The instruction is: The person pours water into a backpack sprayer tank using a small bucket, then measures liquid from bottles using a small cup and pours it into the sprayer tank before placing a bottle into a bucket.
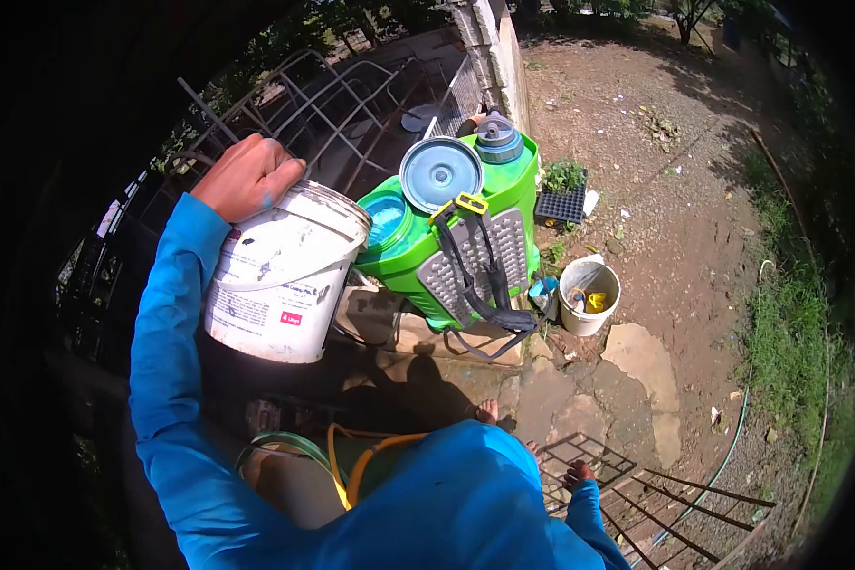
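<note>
My left hand (254, 178) is closed over the rim of a white plastic bucket (280, 275), thumb on top. The bucket tilts beside a green backpack sprayer (389, 271), whose filler opening (387, 220) is uncovered and shows blue inside. A round blue lid (441, 175) lies on top of the sprayer, near a grey-blue cap (497, 138). Black straps (484, 261) with a yellow buckle hang down its grey back pad. My right hand (579, 474) hangs low at my right side, small and shaded, its fingers slightly apart with nothing visible in them.
A small white bucket (589, 294) with a yellow item inside stands right of the sprayer, near a black seedling tray (560, 204). Metal frames (332, 104) lie behind. Metal bars (693, 518) are at lower right. An orange-handled container (299, 475) is beside me.
</note>
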The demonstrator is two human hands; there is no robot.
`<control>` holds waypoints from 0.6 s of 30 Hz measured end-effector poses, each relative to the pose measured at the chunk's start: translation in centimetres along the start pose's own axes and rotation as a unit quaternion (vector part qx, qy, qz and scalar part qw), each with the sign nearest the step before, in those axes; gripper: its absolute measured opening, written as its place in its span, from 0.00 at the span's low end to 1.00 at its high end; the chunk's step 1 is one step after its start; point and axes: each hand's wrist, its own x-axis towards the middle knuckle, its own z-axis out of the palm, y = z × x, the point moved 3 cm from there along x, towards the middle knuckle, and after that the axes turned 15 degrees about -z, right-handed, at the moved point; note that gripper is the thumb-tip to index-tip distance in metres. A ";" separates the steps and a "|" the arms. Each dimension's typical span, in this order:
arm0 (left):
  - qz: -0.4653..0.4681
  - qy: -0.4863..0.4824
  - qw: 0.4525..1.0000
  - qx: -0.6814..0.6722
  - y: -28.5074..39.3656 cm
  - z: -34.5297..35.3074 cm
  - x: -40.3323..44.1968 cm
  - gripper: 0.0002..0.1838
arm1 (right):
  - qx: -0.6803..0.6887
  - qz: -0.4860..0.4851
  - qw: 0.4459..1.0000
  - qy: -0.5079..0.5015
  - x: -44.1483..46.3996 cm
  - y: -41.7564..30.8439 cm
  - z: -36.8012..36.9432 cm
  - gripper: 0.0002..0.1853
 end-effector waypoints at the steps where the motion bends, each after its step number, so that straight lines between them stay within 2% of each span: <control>1: -0.047 -0.093 0.992 0.067 -0.1 -0.2 0.5 0.23 | -0.004 -0.009 1.000 -0.009 0.3 0.2 -0.4 0.33; 6: -0.060 -0.061 0.994 0.067 -0.8 0.6 1.0 0.21 | -0.001 -0.021 1.000 0.006 -0.2 -1.3 -0.6 0.32; 8: -0.024 -0.077 0.994 0.080 0.0 0.5 1.2 0.20 | -0.009 -0.008 1.000 -0.005 0.0 -1.6 -0.7 0.31; 10: -0.034 -0.086 0.991 0.092 0.1 0.8 1.9 0.21 | -0.006 -0.001 1.000 -0.011 0.8 -1.6 -0.7 0.31; 12: 0.011 -0.083 0.992 0.091 0.2 1.1 2.2 0.21 | -0.001 -0.002 1.000 -0.010 1.3 -1.4 -0.7 0.31; 13: 0.052 -0.058 0.992 0.098 0.2 1.2 2.3 0.15 | 0.010 -0.001 1.000 -0.009 1.4 -1.5 -0.5 0.30; 18: 0.033 -0.079 0.991 0.104 0.9 1.4 3.0 0.17 | 0.002 -0.004 1.000 0.001 0.5 -1.8 0.6 0.30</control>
